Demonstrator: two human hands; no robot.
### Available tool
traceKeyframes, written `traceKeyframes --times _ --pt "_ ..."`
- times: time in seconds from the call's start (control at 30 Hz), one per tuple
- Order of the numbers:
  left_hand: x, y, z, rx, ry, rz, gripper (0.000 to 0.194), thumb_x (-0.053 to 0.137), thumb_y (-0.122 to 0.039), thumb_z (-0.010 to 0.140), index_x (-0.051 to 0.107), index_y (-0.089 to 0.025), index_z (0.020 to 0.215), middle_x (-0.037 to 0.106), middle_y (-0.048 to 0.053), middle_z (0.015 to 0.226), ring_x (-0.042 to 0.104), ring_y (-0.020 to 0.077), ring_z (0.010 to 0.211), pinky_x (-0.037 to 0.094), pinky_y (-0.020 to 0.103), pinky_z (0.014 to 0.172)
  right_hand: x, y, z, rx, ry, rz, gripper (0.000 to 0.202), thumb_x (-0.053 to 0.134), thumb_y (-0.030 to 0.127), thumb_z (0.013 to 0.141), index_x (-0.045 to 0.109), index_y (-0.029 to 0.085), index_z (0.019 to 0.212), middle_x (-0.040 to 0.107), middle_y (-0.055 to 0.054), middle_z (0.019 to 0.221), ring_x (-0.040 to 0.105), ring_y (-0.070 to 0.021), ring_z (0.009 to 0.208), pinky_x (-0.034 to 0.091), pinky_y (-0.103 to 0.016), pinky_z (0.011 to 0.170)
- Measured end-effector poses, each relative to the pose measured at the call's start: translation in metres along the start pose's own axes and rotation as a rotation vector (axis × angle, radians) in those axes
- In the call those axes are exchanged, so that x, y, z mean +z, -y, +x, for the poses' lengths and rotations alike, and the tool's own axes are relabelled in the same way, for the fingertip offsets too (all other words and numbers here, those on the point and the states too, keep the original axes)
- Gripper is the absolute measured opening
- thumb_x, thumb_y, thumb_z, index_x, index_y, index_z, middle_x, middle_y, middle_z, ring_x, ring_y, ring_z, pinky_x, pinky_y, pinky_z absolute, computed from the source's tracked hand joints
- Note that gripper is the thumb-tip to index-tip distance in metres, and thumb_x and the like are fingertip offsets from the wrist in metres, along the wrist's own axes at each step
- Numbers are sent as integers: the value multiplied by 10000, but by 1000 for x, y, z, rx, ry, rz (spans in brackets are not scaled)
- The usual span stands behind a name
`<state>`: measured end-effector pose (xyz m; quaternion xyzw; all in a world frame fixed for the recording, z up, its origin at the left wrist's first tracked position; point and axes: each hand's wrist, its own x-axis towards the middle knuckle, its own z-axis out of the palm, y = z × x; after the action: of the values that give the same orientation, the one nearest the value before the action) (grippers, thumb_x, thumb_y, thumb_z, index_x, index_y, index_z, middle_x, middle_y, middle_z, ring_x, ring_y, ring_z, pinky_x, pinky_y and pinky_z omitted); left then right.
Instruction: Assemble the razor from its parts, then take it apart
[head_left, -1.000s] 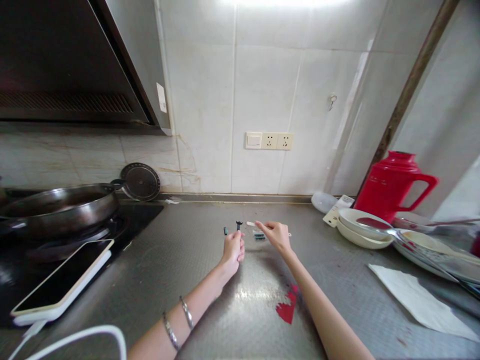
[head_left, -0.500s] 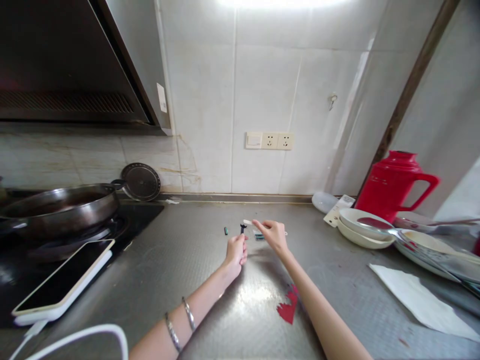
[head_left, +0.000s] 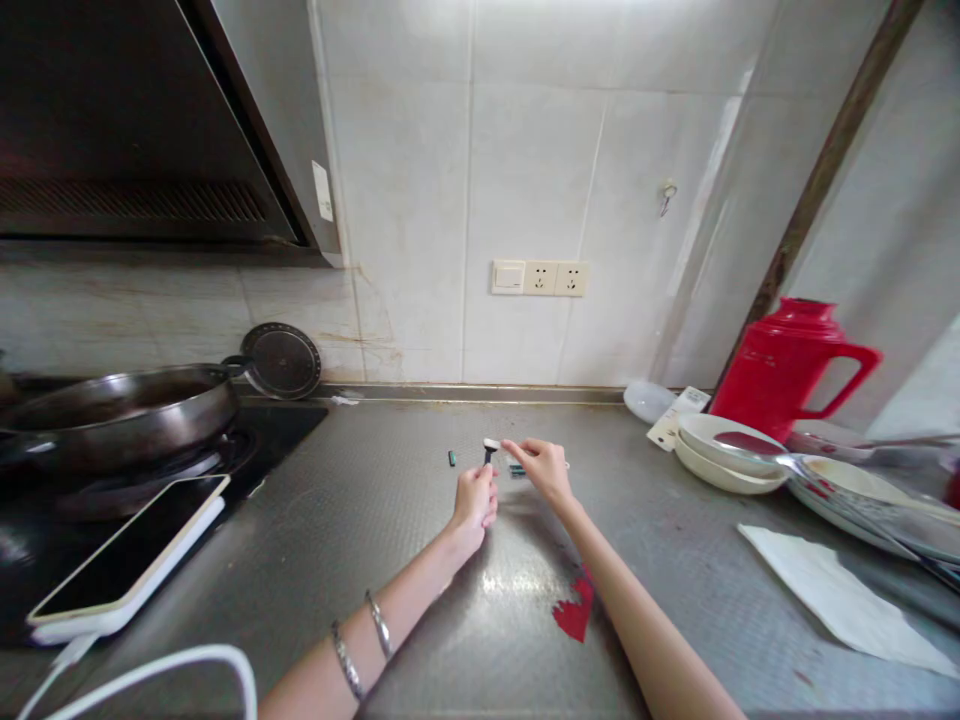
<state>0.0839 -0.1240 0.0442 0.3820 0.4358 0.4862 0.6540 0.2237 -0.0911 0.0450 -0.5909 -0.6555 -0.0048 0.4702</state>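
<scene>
My left hand (head_left: 475, 500) is closed around a small black handle (head_left: 489, 456), which stands up from the fingers at the middle of the metal counter. A small white piece (head_left: 491, 443) sits across the top of the handle. My right hand (head_left: 541, 466) pinches the right end of this white piece with thumb and finger. Just left of the hands, a small dark green piece (head_left: 452, 459) lies on the counter. Partly behind my right hand is a clear pack with green pieces (head_left: 516, 469). A red paper shape (head_left: 574, 610) lies nearer, beside my right forearm.
A steel pan (head_left: 127, 410) stands on the black stove at left, near a phone (head_left: 127, 555) with a white cable. At right are a red thermos (head_left: 780, 365), stacked bowls (head_left: 731, 470), plates and a white napkin (head_left: 840, 595). Sockets (head_left: 555, 279) are on the wall.
The white piece in my right hand has moved slightly left and down onto the top of the black handle. My left hand keeps its grip, nearly in place.
</scene>
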Motion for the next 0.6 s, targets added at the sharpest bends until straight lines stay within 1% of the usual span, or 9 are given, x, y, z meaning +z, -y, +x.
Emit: traceKeyframes --times 0.13,0.27,0.4,0.5,0.6 --pt "0 -5 -2 5 -18 -17 221 466 -394 783 448 -175 763 306 -114 428 195 9 260 78 164 301 -4 -7 0 25 -16 -8 613 404 677 726 584 148 475 502 -1 434 401 -91 456 255 -209 496" --pt "1 -6 -2 -9 -32 -17 177 429 -346 806 447 -174 769 291 -114 422 199 12 254 69 166 298 -1 -1 0 -1 -16 21 618 379 675 740 592 150 492 512 -6 445 408 -94 466 268 -206 504" --pt "3 -2 -3 -5 -36 0 174 422 -343 807 446 -178 758 288 -113 420 203 16 253 68 167 295 3 -1 1 5 19 18 630 374 686 732 568 155 455 478 7 415 389 -89 448 256 -208 495" --pt "2 -1 -3 42 -49 10 174 432 -347 799 440 -183 743 286 -114 422 194 15 257 72 160 296 0 -7 1 37 17 6 613 407 678 721 557 153 442 461 12 414 386 -87 447 246 -207 485" --pt "2 0 -1 56 -52 21 189 445 -372 788 441 -187 754 282 -116 429 193 14 261 74 155 297 0 -6 2 26 10 23 588 426 656 728 559 151 458 450 18 425 374 -83 455 247 -202 487"
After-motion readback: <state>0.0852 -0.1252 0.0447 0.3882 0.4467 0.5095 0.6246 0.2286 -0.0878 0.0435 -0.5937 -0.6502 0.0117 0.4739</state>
